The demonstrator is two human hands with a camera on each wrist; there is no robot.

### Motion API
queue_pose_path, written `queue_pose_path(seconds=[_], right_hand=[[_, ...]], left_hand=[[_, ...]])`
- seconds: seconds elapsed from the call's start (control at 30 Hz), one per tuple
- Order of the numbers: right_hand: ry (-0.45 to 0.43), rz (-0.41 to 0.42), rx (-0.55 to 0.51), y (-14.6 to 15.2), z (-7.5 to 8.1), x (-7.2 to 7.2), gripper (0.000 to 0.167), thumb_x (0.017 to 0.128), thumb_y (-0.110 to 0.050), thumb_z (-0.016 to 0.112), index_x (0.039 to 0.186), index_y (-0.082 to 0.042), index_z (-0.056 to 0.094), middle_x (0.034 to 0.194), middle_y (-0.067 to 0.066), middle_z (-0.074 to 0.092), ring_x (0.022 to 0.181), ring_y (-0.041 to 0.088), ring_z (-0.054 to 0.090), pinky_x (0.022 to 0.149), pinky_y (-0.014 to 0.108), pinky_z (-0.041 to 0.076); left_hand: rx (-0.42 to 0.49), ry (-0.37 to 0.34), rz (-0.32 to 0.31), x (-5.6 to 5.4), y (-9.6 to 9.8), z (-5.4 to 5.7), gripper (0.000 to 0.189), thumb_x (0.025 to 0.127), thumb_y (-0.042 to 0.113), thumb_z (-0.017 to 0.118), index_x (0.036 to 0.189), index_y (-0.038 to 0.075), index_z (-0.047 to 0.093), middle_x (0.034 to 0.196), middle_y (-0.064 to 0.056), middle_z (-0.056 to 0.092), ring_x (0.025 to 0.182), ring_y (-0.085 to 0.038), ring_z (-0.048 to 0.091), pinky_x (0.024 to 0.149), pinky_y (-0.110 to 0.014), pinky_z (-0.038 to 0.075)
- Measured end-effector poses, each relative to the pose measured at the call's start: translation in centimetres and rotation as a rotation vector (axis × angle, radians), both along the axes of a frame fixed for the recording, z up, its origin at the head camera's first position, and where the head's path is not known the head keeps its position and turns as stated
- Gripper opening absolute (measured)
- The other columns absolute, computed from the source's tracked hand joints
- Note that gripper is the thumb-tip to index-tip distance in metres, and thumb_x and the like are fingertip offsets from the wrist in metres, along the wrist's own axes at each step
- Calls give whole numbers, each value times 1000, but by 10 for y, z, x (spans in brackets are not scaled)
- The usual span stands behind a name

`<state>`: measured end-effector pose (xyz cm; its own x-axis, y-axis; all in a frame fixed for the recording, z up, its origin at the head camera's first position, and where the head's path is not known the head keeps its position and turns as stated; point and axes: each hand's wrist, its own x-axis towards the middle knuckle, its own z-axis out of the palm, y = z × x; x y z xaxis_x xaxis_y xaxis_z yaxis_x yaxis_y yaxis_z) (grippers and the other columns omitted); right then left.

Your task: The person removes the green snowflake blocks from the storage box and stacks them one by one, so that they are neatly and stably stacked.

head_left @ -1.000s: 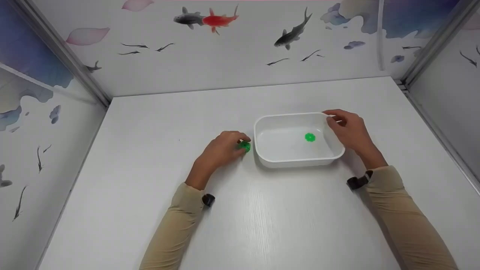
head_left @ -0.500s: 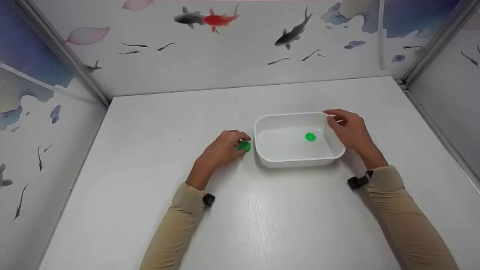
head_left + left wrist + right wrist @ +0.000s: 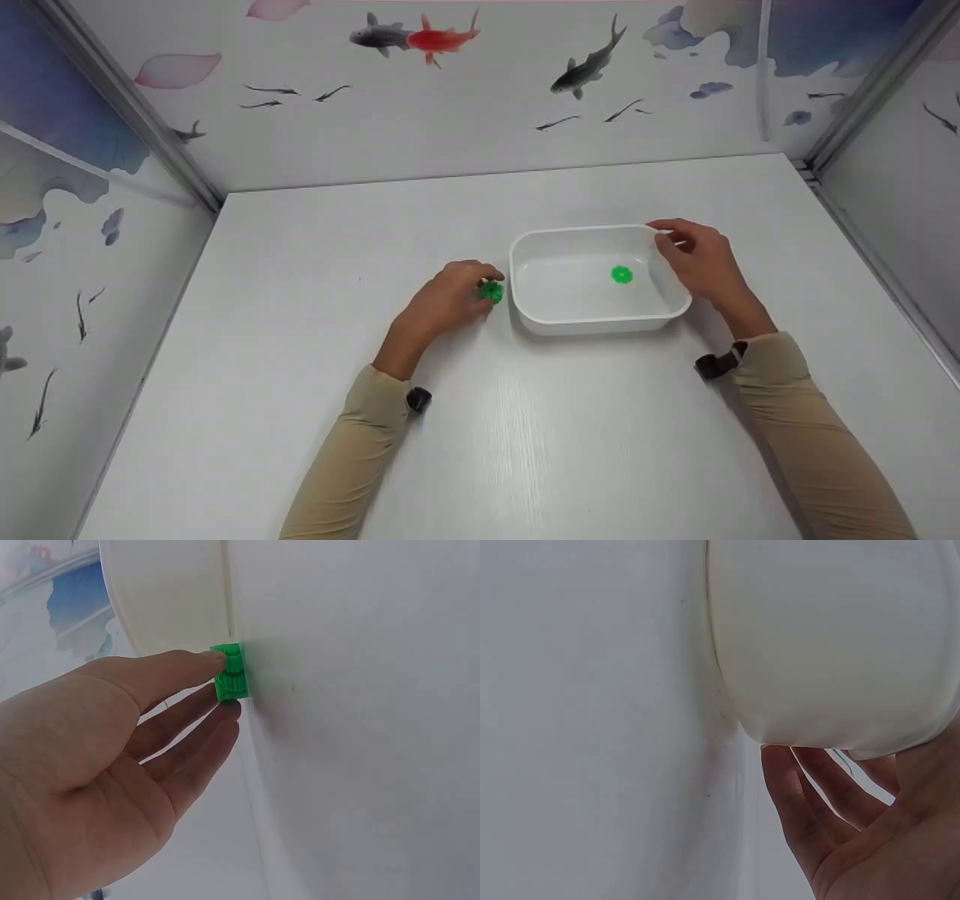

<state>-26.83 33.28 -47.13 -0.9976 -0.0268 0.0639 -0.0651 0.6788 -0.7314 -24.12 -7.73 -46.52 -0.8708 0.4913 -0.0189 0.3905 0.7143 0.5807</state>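
My left hand (image 3: 444, 300) pinches a small green flower-shaped block (image 3: 492, 292) between thumb and fingers, just left of the white plastic basin (image 3: 600, 328). Seen from the left wrist, that green block (image 3: 232, 675) has ridged sides with grooves across them and sits right at the table surface. The other fingers lie behind it. A flat bright green flower shape (image 3: 622, 274) is inside the basin, right of its middle. My right hand (image 3: 703, 262) grips the basin's far right corner, thumb over the rim and fingers along the outer wall (image 3: 817, 712).
The white table (image 3: 450, 420) is bounded by a back wall (image 3: 480, 142) with printed fish and by side panels at left and right. Black bands (image 3: 716, 366) sit at both wrists by the tan sleeves (image 3: 810, 420).
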Motion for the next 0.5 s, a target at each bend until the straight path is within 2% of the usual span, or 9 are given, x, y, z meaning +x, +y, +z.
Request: queue_pose_path(seconds=[0.33, 0.5], right_hand=[[10, 5, -7, 0, 0, 0, 45, 112, -42, 56, 149, -20, 66, 139, 20, 70, 120, 38, 70, 105, 54, 55], [8, 6, -8, -1, 1, 1, 45, 112, -42, 56, 150, -19, 66, 141, 21, 69, 121, 39, 69, 106, 57, 55]], left_hand=[[-10, 60, 6, 2, 0, 2, 49, 102, 25, 78, 148, 13, 66, 148, -7, 69, 135, -26, 66, 114, -45, 55], [-14, 94, 36, 3, 1, 6, 49, 106, 31, 72, 152, 17, 62, 153, -4, 65, 144, -24, 60, 119, -45, 51]])
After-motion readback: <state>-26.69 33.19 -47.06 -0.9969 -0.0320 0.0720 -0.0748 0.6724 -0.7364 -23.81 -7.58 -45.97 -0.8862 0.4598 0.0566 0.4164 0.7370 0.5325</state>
